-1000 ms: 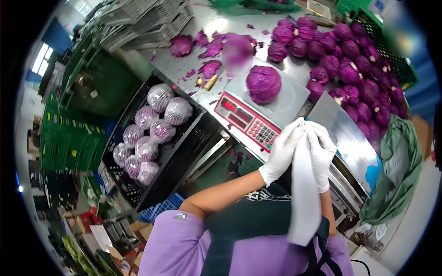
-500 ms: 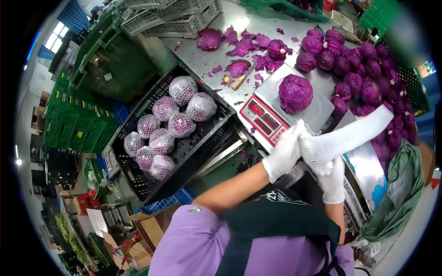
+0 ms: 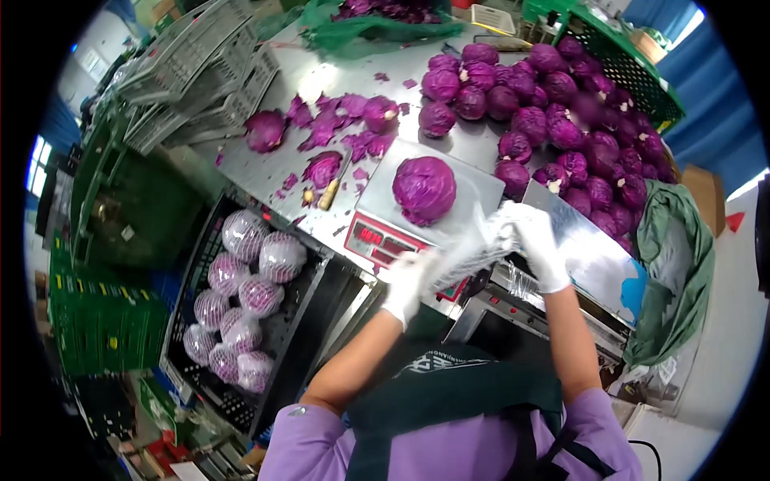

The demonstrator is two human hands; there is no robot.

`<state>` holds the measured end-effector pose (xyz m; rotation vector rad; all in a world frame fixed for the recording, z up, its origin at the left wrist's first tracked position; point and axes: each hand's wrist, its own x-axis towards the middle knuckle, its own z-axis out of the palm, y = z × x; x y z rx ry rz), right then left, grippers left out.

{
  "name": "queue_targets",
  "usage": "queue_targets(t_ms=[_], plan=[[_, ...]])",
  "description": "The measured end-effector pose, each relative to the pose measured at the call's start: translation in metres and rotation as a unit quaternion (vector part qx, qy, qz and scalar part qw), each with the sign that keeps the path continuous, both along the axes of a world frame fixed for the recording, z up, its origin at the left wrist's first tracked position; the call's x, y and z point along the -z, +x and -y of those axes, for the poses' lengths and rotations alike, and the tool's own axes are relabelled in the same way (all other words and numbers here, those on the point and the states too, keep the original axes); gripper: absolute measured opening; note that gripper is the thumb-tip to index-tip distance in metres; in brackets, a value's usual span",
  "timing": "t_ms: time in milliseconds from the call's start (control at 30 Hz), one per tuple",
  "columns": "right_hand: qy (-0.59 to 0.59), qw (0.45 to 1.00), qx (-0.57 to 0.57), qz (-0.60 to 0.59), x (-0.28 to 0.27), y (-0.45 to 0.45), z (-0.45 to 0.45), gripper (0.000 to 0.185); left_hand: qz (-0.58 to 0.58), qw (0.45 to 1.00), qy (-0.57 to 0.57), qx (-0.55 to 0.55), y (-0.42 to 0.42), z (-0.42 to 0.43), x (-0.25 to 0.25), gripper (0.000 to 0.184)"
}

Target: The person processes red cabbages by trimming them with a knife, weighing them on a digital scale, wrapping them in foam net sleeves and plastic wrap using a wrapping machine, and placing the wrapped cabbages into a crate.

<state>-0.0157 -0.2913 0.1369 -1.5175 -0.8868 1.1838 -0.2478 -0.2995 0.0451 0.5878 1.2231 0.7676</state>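
Observation:
My left hand (image 3: 411,282), in a white glove, is closed on one end of a white net sleeve (image 3: 465,255), left of the wrapping machine and over the lower part of the scale. My right hand (image 3: 533,240), also gloved, grips the sleeve's other end. The sleeve is stretched between them and blurred by motion. Just beyond the hands, a red cabbage (image 3: 424,190) rests on the plate of a red and white scale (image 3: 377,240), whose keypad is mostly hidden behind the left hand and sleeve.
A black crate (image 3: 277,353) with several net-wrapped cabbages stands at the left. Many bare cabbages (image 3: 553,120) are piled at the right. Loose leaves and a knife (image 3: 328,195) lie on the metal table (image 3: 385,76). Grey crates (image 3: 192,64) stand at the back left.
The sleeve, earlier bunched at my hands with its length hanging off to the right, is now stretched between them. My hands have moved apart, and the camera view has shifted.

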Motion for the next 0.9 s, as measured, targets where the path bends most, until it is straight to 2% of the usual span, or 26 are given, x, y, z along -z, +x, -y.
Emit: queue_targets(t_ms=[33, 67, 100, 133, 167, 200, 233, 300, 333, 400, 467, 500, 533, 567, 600, 633, 700, 733, 767, 800, 833, 867, 900], plan=[[-0.008, 1.0, -0.001, 0.0, 0.014, -0.004, -0.01, 0.026, -0.037, 0.997, 0.032, -0.065, -0.006, -0.019, 0.02, 0.027], [0.017, 0.998, 0.013, 0.053, 0.028, -0.007, -0.022, 0.027, 0.03, 0.981, 0.06, -0.181, -0.003, -0.033, 0.014, 0.032], [0.039, 0.994, 0.018, 0.105, 0.046, -0.012, -0.034, 0.028, -0.049, 0.972, 0.14, -0.181, -0.008, -0.049, 0.017, 0.035], [0.143, 0.972, 0.053, 0.178, 0.071, -0.015, -0.049, 0.03, -0.104, 0.952, 0.2, -0.209, -0.005, -0.066, -0.003, 0.033], [0.143, 0.985, 0.048, 0.083, 0.074, -0.022, -0.062, 0.031, -0.162, 0.95, 0.214, -0.162, -0.009, -0.088, 0.014, 0.047], [0.13, 0.991, 0.029, -0.002, 0.077, -0.026, -0.074, 0.03, -0.142, 0.961, 0.218, -0.092, -0.016, -0.109, 0.03, 0.072], [0.113, 0.99, 0.013, -0.086, 0.08, -0.028, -0.086, 0.03, -0.175, 0.955, 0.226, -0.081, -0.01, -0.117, 0.021, 0.089], [0.157, 0.98, -0.118, -0.015, 0.074, -0.036, -0.106, 0.034, -0.136, 0.962, 0.222, 0.076, -0.01, -0.138, 0.024, 0.081], [0.268, 0.923, -0.201, 0.19, 0.124, -0.009, -0.11, 0.039, -0.135, 0.966, 0.199, 0.1, -0.011, -0.136, 0.009, 0.08], [0.232, 0.939, -0.216, 0.133, 0.104, -0.033, -0.108, 0.042, -0.132, 0.969, 0.173, 0.118, -0.016, -0.134, -0.007, 0.079], [0.155, 0.963, -0.217, 0.035, 0.048, -0.061, -0.1, 0.046, -0.06, 0.981, 0.158, 0.096, -0.021, -0.132, -0.005, 0.075], [0.113, 0.971, -0.212, -0.014, 0.023, -0.07, -0.094, 0.049, -0.061, 0.982, 0.153, 0.094, -0.027, -0.13, -0.004, 0.075], [0.068, 0.975, -0.204, -0.063, 0.008, -0.073, -0.086, 0.051, 0.078, 0.986, 0.133, 0.065, -0.033, -0.125, -0.003, 0.077], [0.065, 0.975, -0.204, -0.063, -0.001, -0.072, -0.08, 0.051, 0.215, 0.97, 0.113, 0.032, -0.037, -0.122, -0.003, 0.079], [0.085, 0.961, -0.263, 0.024, -0.008, -0.071, -0.076, 0.053, 0.302, 0.946, 0.107, 0.037, -0.039, -0.118, 0.012, 0.076], [0.102, 0.936, -0.319, 0.11, -0.018, -0.069, -0.069, 0.055, 0.303, 0.946, 0.106, 0.036, -0.037, -0.113, 0.01, 0.076], [0.065, 0.949, -0.294, 0.09, -0.05, -0.082, -0.046, 0.059, 0.557, 0.83, 0.021, -0.028, -0.033, -0.102, 0.004, 0.081], [0.011, 0.957, -0.269, -0.108, -0.064, -0.091, -0.035, 0.059, 0.438, 0.872, 0.22, -0.016, -0.033, -0.089, 0.002, 0.084], [-0.038, 0.926, -0.225, -0.299, -0.072, -0.092, -0.027, 0.059, 0.301, 0.862, 0.408, 0.001, -0.031, -0.081, 0.001, 0.086], [-0.068, 0.894, -0.245, -0.368, -0.06, -0.078, -0.027, 0.057, -0.007, 0.87, 0.484, 0.095, -0.043, -0.08, -0.023, 0.092], [-0.106, 0.9, -0.251, -0.34, -0.064, -0.073, -0.021, 0.052, 0.303, 0.916, 0.259, 0.051, -0.039, -0.075, -0.026, 0.096], [-0.131, 0.907, -0.304, -0.259, -0.058, -0.06, -0.016, 0.05, 0.557, 0.83, -0.018, 0.011, -0.031, -0.068, -0.028, 0.1], [-0.159, 0.906, -0.351, -0.177, -0.05, -0.045, -0.01, 0.05, 0.58, 0.814, -0.032, 0.019, -0.03, -0.067, -0.007, 0.101]])
